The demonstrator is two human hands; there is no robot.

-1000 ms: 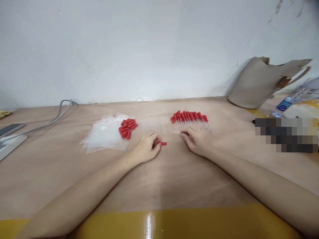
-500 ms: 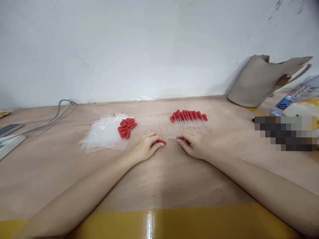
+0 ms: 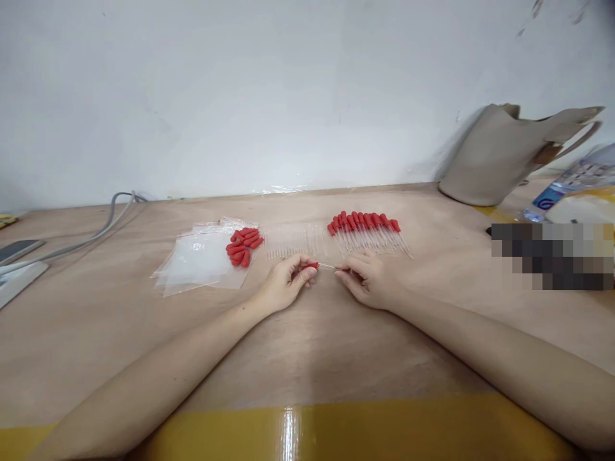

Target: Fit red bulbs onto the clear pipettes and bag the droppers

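My left hand (image 3: 290,282) pinches a red rubber dropper bulb (image 3: 311,266) between thumb and fingers. Closed on a thin clear glass dropper tube (image 3: 327,266), my right hand (image 3: 362,279) holds it level, its free end at the bulb's mouth. Whether the tube sits inside the bulb or only touches it, I cannot tell. Behind my left hand lies a row of bare glass tubes (image 3: 294,240). Several finished-looking droppers with red bulbs (image 3: 368,224) lie side by side beyond my right hand. A pile of loose red bulbs (image 3: 245,246) is left of the bare tubes.
Clear zip bags (image 3: 195,259) lie stacked at the left, partly under the loose bulbs. A grey cable (image 3: 91,240) and a phone (image 3: 19,250) are at the far left. On the right stand a beige bag (image 3: 494,160) and a plastic bottle (image 3: 545,203).
The bulb in my left hand has risen slightly and turned toward the tube. My right hand has shifted a little left, closing the gap between the tube's end and the bulb.
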